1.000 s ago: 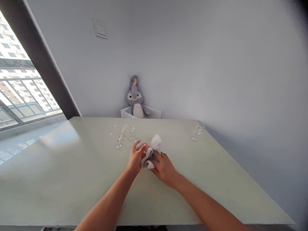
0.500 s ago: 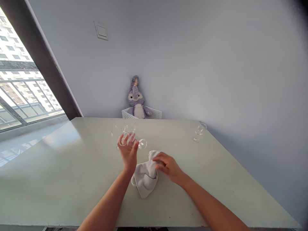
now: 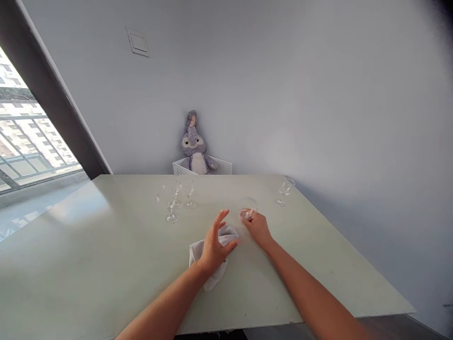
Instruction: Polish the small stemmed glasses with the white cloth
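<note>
My right hand [image 3: 257, 226] is closed on a clear stemmed glass [image 3: 247, 215], whose outline is faint and blurred above the table. My left hand [image 3: 214, 243] hovers over a crumpled pale cloth [image 3: 197, 251], thumb and fingers spread, nothing between them. Part of the cloth is hidden behind that hand. Left of the hands stand three stemmed glasses: one nearer [image 3: 171, 215] and two just behind it [image 3: 190, 192]. Another stemmed glass [image 3: 284, 190] stands near the far right corner.
The pale table [image 3: 116, 264] has its far edge near the wall. Behind it, a grey plush toy [image 3: 194, 144] sits in a white perforated basket [image 3: 223, 166]. A window with a railing is at the left.
The glass near my left hand is now in my right hand, farther right. My left hand has moved right and nearer, over the cloth. The view has shifted slightly.
</note>
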`<state>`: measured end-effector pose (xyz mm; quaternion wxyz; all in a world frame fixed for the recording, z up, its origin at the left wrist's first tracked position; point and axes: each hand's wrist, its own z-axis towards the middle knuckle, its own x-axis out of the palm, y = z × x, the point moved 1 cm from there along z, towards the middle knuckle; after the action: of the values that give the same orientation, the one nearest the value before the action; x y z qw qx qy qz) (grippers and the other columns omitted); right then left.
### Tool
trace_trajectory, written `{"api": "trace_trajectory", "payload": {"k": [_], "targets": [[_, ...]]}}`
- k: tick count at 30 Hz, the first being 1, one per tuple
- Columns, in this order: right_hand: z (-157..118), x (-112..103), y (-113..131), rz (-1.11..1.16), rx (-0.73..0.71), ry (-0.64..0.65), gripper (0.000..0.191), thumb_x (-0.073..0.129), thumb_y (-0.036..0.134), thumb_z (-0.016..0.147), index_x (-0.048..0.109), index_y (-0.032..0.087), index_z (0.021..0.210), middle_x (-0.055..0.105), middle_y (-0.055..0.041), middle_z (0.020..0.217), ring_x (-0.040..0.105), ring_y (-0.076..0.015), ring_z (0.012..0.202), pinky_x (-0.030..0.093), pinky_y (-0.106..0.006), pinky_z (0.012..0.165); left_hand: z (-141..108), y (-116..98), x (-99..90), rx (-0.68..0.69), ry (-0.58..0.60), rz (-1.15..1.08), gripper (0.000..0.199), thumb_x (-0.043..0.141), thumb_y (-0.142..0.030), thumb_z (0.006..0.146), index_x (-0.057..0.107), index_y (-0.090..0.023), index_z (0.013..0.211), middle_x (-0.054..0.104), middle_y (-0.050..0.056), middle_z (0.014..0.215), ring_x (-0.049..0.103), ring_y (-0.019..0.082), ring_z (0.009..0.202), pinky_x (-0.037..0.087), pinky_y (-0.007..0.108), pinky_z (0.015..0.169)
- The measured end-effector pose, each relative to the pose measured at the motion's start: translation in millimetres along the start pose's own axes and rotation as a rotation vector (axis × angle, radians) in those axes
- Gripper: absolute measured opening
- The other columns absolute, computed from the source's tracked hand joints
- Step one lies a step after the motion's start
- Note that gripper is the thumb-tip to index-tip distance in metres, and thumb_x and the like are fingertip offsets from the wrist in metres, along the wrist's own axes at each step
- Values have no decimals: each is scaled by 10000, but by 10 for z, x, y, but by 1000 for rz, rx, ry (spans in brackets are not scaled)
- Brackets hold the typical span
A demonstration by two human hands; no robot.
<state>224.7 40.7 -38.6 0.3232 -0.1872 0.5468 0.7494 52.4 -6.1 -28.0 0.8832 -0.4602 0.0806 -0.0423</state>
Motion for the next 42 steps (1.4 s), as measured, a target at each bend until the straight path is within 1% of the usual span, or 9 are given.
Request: {"api": "trace_trajectory", "payload": {"k": [4,11,23,27,30,33,36,39,42], "targets": [[375,-230,-477,-61,266,-160,280,505,365,741,662,166,859,669,-45,744,592,-173,708,410,-249,670,37,-12,-60,-133,-124,-52,654,634,-236,723,323,-304,1295,478,79,1270,447,226,1167,391,407,933],[744,-370,-937,-116,405,-235,262,504,331,715,667,179,853,670,-58,771,601,-183,746,393,-233,620,79,16,-111,-223,-167,-12,584,557,-285,788,296,-326,1309,481,63,1261,435,206,1170,426,391,897],[837,-428,-1173,-164,494,-247,251,497,334,727,632,172,864,655,-71,843,586,-186,760,359,-239,587,116,62,-137,-418,-273,-152,508,559,-369,781,365,-292,1244,527,81,1180,472,204,1117,444,366,850],[676,-469,-1163,-139,486,-206,459,540,355,696,496,172,1114,644,-46,831,581,-178,719,362,-242,558,179,161,-259,-568,-470,-426,418,527,-399,795,410,-278,1179,560,78,1116,530,190,1036,469,360,825],[505,-511,-1164,-80,476,-199,529,551,359,674,430,158,1148,631,-43,819,576,-171,674,375,-248,546,279,280,-415,-695,-670,-683,324,505,-363,813,419,-277,1113,579,69,1038,580,161,952,483,331,811],[357,-525,-1110,-6,473,-175,383,532,332,668,496,166,1011,618,-51,825,563,-159,643,380,-247,538,424,385,-524,-736,-789,-842,385,536,-269,798,367,-299,1141,577,48,950,611,128,855,493,297,794],[256,-450,-885,39,387,-68,199,500,301,680,553,178,828,610,-30,754,544,-149,620,385,-247,545,593,465,-554,-708,-823,-917,640,556,-129,757,214,-353,1250,551,22,937,614,107,829,501,275,787],[160,-299,-454,95,176,71,160,479,301,718,574,182,766,592,-8,676,533,-147,615,401,-257,582,753,537,-559,-672,-834,-955,812,545,-76,742,43,-394,1295,519,19,979,615,106,856,507,257,779],[18,-165,67,132,-30,206,190,468,308,772,600,188,835,612,-10,722,546,-142,660,420,-266,645,876,599,-593,-622,-812,-996,840,552,-73,737,10,-395,1291,500,34,1033,614,120,897,508,258,782]]}}
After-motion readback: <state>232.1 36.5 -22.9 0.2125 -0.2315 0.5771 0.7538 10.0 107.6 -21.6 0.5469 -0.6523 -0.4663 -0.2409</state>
